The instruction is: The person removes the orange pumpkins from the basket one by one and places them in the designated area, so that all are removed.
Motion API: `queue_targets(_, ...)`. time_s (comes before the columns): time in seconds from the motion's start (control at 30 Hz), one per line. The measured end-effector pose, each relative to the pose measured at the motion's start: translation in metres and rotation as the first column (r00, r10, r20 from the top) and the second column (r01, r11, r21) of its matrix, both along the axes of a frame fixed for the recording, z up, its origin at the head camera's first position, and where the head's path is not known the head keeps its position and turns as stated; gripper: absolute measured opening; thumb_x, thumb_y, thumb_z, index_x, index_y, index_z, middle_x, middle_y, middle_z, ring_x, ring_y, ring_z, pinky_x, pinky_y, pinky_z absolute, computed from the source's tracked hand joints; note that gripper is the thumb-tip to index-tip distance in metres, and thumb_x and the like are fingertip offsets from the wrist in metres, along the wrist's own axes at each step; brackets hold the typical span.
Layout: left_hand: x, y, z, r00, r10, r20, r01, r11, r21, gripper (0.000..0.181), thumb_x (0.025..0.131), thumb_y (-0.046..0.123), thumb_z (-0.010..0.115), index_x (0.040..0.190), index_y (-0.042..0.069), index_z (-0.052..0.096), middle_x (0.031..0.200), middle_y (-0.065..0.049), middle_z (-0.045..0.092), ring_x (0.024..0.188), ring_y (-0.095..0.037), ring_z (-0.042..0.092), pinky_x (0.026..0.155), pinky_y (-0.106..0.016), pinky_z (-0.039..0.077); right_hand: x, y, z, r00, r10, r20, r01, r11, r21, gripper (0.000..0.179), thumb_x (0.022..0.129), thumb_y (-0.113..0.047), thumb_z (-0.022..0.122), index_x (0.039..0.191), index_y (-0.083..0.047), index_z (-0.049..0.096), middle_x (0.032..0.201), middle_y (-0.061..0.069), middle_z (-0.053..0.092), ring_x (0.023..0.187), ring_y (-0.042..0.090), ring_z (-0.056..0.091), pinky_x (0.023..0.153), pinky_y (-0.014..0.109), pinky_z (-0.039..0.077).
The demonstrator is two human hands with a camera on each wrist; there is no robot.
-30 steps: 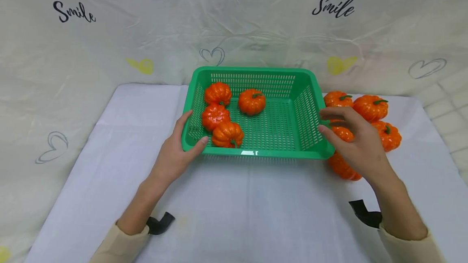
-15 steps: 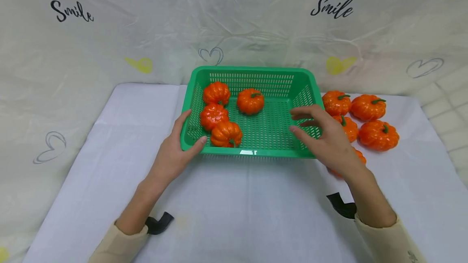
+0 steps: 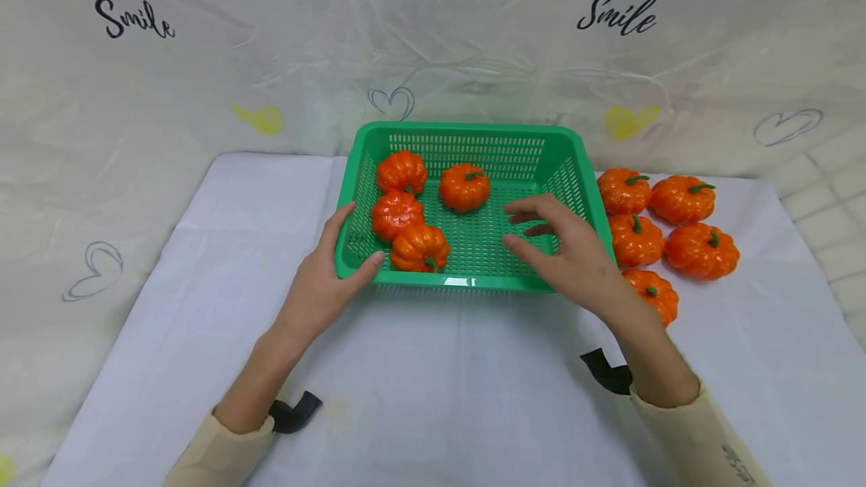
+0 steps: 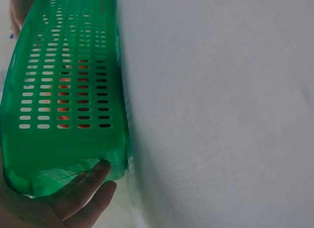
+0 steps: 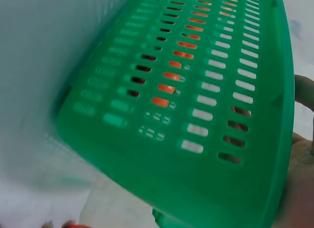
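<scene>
A green plastic basket [image 3: 467,282] with slotted walls stands on the white-covered table. Several small orange pumpkins [image 3: 420,248] lie in its left half, one [image 3: 464,187] a little apart near the middle. My left hand [image 3: 329,273] holds the basket's left end, thumb over the rim at the front corner. In the left wrist view, the fingers [image 4: 91,189] lie against the outside of the end wall. My right hand [image 3: 564,250] hovers over the right part of the basket, fingers loosely bent and spread from the thumb, with nothing between them.
Right of the basket, several more orange pumpkins [image 3: 702,251] sit on the table [image 3: 433,397]; the forearm partly covers the nearest one [image 3: 652,295]. A pale printed sheet [image 3: 467,43] hangs behind the table. Each wrist carries a black strap piece [image 3: 296,413].
My right hand has moved left, from beside the basket's right end to above its inside, uncovering the pumpkins on the right. My left hand and the basket have stayed put.
</scene>
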State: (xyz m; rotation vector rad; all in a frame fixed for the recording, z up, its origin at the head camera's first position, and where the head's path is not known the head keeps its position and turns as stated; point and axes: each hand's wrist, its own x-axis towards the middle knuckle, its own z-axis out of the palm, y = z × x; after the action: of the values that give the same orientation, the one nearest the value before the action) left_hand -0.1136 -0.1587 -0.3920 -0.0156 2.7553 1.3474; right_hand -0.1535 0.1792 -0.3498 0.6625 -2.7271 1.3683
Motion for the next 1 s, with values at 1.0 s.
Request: queue_targets(1.0,0.0,0.0,-0.001,1.0,0.004,0.009,-0.004,1.0,0.004,0.085,0.095,0.063,0.064,0.163,0.048,0.014,0.125,-0.013,0.066,0.105,-0.029,0.064,0.079,-0.034,0.053,-0.017,-0.059,0.0,0.967,0.167,0.195,-0.19,0.976,0.107,0.045,0.1,-0.022,0.071,0.141,-0.009,0.057,0.144,0.009,0.059,0.13,0.032,0.06,0.104,0.053,0.053)
